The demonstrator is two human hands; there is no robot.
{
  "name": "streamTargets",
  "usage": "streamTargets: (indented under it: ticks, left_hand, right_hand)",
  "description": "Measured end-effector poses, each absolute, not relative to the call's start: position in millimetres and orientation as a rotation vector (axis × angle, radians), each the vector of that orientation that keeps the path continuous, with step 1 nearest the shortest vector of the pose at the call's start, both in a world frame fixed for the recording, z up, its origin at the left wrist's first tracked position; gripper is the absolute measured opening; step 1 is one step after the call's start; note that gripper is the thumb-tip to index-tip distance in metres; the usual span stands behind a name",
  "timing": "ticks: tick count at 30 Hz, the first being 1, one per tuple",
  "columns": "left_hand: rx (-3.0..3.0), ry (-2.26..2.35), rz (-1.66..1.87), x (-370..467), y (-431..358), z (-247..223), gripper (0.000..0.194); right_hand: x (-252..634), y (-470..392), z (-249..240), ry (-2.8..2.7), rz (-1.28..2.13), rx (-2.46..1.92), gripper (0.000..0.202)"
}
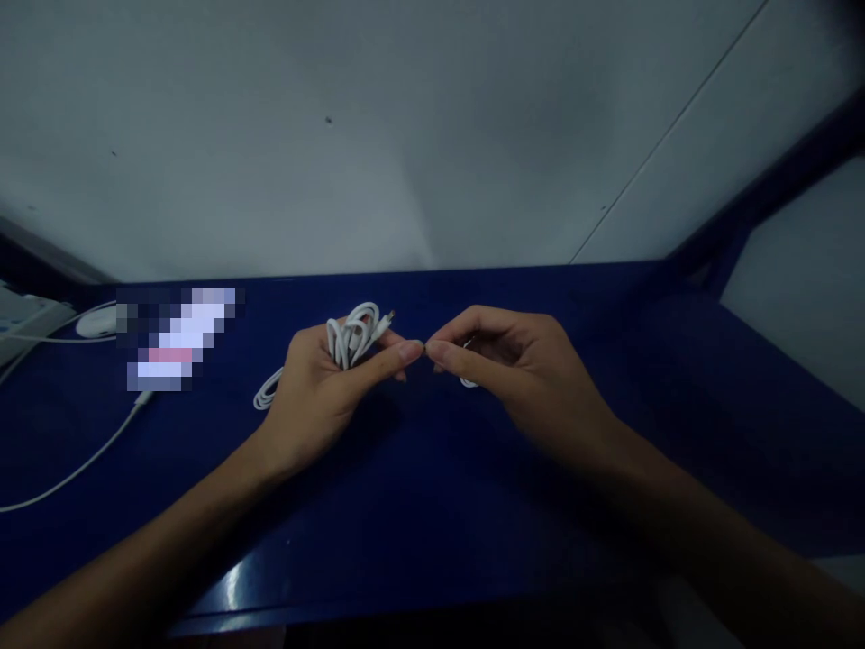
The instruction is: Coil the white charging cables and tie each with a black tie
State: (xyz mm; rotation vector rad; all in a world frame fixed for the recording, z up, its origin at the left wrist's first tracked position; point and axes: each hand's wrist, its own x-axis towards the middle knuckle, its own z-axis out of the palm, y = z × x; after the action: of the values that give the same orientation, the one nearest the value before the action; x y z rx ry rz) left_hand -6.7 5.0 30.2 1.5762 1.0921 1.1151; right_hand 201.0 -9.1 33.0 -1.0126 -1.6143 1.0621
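Your left hand [307,388] cradles the coiled white cable [352,335] above the worktop [419,523], your right hand [533,361] pinches an unclear tiny piece [425,349], and the probably light, springy loops suit a mid-bundle hold.

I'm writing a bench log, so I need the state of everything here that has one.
Left hand: thumb and finger pinched together.
Right hand: fingertips pinched, close against the left's; anything between too small to identify.
White cable bundle: looped up, held in the left hand.
Metal-tipped plug: unplugged.
White coil: coiled, partly hidden.
Phone-like device: lit, pixelated.
White lead: apparently plugged into that device.
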Motion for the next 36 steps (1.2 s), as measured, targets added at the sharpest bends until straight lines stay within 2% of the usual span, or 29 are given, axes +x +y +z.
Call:
streamTargets:
  ticks: [2,7,9,14,20,23,25,31,36]
  left_hand:
    - [1.589,1.110,1.120,-7,6,28,0.021]
    - [1.629,1.178,1.127,-9,7,22,0.022]
    - [1.636,1.197,1.143,-11,7,20,0.018]
    - [1.768,1.240,1.183,-13,5,16,0.015]
    - [1.659,1.229,1.206,-10,5,19,0.020]
    - [1.551,1.222,1.155,-10,7,17,0.026]
    - [1.410,1.157,1.111,-11,10,16,0.028]
    - [1.065,0.957,1.176,-11,18,20,0.035]
    - [0.963,0.914,1.156,-12,19,28,0.044]
  right_hand:
    - [201,-8,32,-1.609,1.064,-1.030,0.008]
    - [199,-12,27,-1.741,0.588,-1.165,0.009]
    - [199,-12,26,-1.789,0.507,-1.191,0.009]
    - [205,-7,31,-1.837,0.800,-1.252,0.021]
    - [213,-2,37,-1.762,1.250,-1.113,0.012]
    - [214,-1,35,-1.699,1.321,-1.123,0.015]
    - [212,-1,32,-1.714,1.216,-1.167,0.015]
    - [205,-1,19,-1.916,0.577,-1.340,0.006]
    - [202,-2,8,-2.075,0.476,-1.364,0.006]
